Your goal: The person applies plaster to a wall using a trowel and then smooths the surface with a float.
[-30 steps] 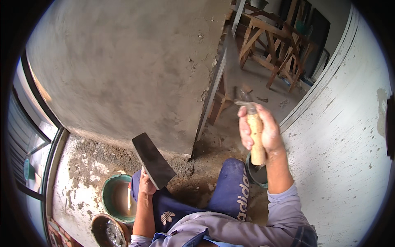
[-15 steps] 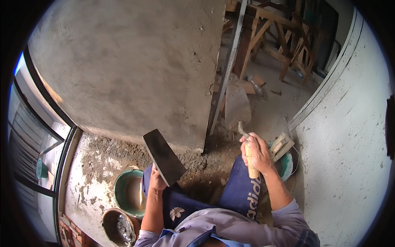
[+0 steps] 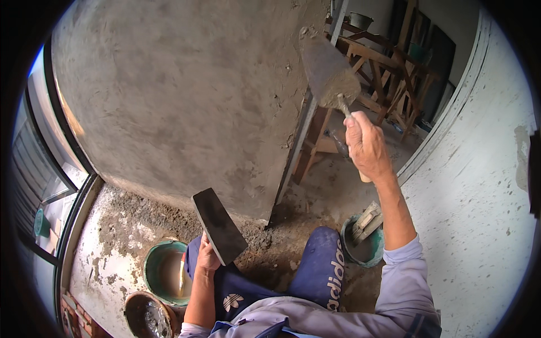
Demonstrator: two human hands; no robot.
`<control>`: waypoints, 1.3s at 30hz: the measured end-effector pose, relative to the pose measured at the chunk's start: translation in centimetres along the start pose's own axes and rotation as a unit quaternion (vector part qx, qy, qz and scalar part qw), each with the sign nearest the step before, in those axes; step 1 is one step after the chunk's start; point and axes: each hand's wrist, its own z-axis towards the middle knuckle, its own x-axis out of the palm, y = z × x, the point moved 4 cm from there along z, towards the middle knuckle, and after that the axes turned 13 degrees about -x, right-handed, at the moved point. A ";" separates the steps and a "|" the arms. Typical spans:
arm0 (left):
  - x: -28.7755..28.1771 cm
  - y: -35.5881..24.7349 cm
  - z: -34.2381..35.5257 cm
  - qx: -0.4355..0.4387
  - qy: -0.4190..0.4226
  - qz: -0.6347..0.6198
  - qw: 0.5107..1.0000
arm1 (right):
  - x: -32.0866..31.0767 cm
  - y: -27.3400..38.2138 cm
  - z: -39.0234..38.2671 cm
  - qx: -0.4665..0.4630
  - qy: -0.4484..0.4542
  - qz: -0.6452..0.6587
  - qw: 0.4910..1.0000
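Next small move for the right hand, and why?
Perhaps draw the trowel along the wall's edge: the right hand holds it raised there, and the mortar lump by its tip looks rough. Blade contact is unclear.

The right arm [image 3: 399, 211] reaches forward and up from the lower right, the right hand [image 3: 369, 149] curled in a grip, its back toward the viewer. The left arm [image 3: 201, 298] stays nearer the body; the left hand [image 3: 208, 252] is lower, also gripping, fingers partly hidden.
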 end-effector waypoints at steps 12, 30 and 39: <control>-1.1 0.3 0.4 -0.004 0.003 -0.008 1.000 | -3.9 1.2 2.0 -0.042 0.011 -0.028 0.999; 0.2 0.0 0.2 0.005 0.003 0.004 1.000 | -8.6 3.8 6.5 -0.123 0.062 -0.272 0.952; -0.6 0.1 0.3 -0.004 0.013 -0.044 0.999 | -6.2 3.9 4.2 -0.033 0.084 -0.123 0.988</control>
